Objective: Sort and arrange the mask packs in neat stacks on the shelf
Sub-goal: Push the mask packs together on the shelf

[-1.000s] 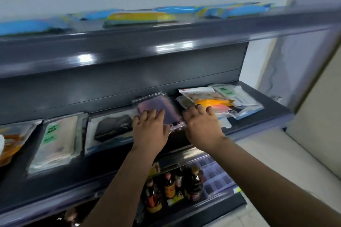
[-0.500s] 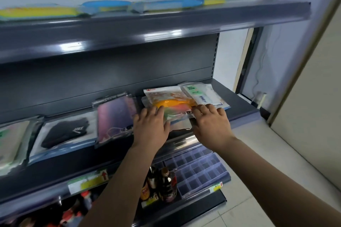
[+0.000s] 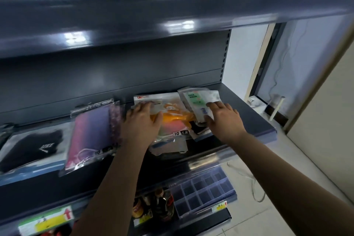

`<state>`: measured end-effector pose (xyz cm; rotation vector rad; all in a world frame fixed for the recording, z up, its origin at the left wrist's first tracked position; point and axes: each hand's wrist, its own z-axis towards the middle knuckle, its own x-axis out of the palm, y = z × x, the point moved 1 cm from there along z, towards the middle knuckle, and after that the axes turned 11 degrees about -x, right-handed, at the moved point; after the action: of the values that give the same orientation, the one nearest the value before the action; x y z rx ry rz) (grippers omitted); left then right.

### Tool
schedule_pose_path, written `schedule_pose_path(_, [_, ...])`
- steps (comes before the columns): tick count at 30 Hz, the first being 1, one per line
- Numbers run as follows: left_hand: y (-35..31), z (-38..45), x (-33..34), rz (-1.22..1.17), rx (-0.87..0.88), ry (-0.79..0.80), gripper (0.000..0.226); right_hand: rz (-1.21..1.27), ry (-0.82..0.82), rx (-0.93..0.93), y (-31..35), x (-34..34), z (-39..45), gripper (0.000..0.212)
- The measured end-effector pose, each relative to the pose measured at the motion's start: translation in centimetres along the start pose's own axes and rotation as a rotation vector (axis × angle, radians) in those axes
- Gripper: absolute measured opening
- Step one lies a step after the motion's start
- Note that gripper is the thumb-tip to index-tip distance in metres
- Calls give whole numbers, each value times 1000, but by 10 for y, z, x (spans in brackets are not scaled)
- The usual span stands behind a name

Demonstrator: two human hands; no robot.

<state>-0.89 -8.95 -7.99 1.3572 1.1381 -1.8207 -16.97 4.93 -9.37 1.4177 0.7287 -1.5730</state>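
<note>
mask packs (image 3: 172,119) under both hands, near shelf (image 3: 247,119) edge

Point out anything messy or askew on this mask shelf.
The right-end pile is untidy: the orange cartoon-print mask pack and the white-green "FACE MASK" pack overlap at different angles, with loose clear packs sticking out beneath. Both hands rest on it.

Shelf (image 3: 249,113): dark grey painted metal, smooth, semi-gloss; front lip throws back light glare. Mask packs in clear glossy plastic film, crinkled: orange pack (image 3: 173,117), purple pack (image 3: 92,132), black pack (image 3: 32,145) with matt black cloth inside. Face-mask pack (image 3: 193,99) has a paper-looking green insert. Lower divider tray (image 3: 203,191): translucent hard plastic. Bottles (image 3: 162,205): glossy.
</note>
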Motion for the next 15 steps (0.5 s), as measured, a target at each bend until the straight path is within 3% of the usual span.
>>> schedule_pose_path(7, [2, 20, 8, -281, -186, 92, 56, 151, 84, 102, -33, 17, 31, 50])
schedule_pose_path(12, [9, 25, 18, -612, -280, 128, 48, 259, 87, 179, -47, 24, 38, 70])
schedule_pose_path(15, [10, 25, 22, -655, -294, 64, 43, 367, 87, 226, -57, 26, 41, 86])
